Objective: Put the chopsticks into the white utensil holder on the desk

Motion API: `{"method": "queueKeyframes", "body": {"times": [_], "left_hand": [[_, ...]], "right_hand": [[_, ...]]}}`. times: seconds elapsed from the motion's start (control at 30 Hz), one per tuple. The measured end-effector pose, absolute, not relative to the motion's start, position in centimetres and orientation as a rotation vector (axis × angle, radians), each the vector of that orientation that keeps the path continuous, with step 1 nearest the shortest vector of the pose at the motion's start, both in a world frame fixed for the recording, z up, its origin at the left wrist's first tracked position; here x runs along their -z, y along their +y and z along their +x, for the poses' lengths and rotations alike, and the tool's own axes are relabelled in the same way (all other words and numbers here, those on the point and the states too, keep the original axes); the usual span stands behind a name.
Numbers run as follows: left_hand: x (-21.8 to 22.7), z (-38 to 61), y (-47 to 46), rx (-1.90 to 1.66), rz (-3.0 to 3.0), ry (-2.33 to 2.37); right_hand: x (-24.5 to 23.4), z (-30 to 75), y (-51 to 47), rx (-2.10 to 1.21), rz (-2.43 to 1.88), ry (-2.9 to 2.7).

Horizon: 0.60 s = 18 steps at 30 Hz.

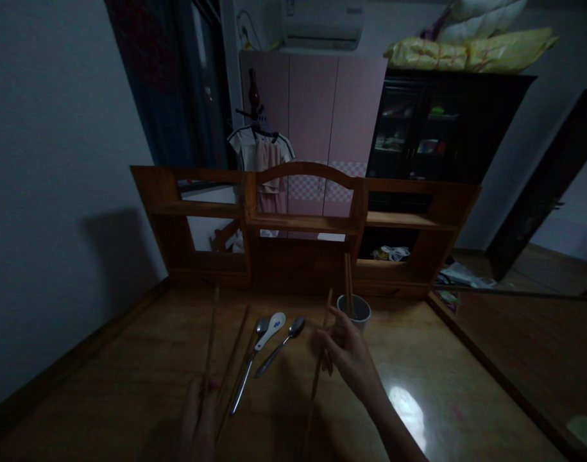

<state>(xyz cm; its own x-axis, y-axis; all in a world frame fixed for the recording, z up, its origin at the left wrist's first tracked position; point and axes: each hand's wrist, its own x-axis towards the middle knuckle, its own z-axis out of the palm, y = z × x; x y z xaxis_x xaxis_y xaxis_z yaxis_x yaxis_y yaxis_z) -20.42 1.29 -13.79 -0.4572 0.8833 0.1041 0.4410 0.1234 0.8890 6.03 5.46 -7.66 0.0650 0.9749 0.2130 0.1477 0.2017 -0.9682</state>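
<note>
My right hand (346, 353) is over the wooden desk (442, 359), fingers pinched on a long wooden chopstick (318, 366) that slants up toward a grey cup (355, 311). Two more chopsticks (348, 282) stand upright in that cup. My left hand (197, 420) rests near the desk's front edge, fingers closed near the ends of two chopsticks (221, 346) lying flat. Between my hands lie two metal spoons (278, 350) and a white ceramic spoon (271, 329). The light is dim.
A wooden shelf unit (303, 221) stands along the back of the desk. A white wall (47, 192) borders the left side. Beyond are a pink wardrobe (322, 109), hanging clothes (262, 157) and a dark glass cabinet (437, 128).
</note>
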Motion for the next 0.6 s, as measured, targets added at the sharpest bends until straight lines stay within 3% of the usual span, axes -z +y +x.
{"method": "queueKeyframes", "body": {"times": [0.23, 0.43, 0.6], "left_hand": [[14.3, -21.8, 1.0, -0.907, 1.409, 1.960], [16.1, -22.7, 1.0, -0.543, 1.546, 2.011], [15.0, -22.7, 0.5, -0.554, 1.647, 2.049]], "right_hand": [[13.3, 3.4, 10.3, -0.968, -1.399, -1.443], [15.1, 3.3, 11.6, -1.018, -1.426, -1.465], [15.2, 3.4, 11.3, -1.034, -1.412, -1.479]]}}
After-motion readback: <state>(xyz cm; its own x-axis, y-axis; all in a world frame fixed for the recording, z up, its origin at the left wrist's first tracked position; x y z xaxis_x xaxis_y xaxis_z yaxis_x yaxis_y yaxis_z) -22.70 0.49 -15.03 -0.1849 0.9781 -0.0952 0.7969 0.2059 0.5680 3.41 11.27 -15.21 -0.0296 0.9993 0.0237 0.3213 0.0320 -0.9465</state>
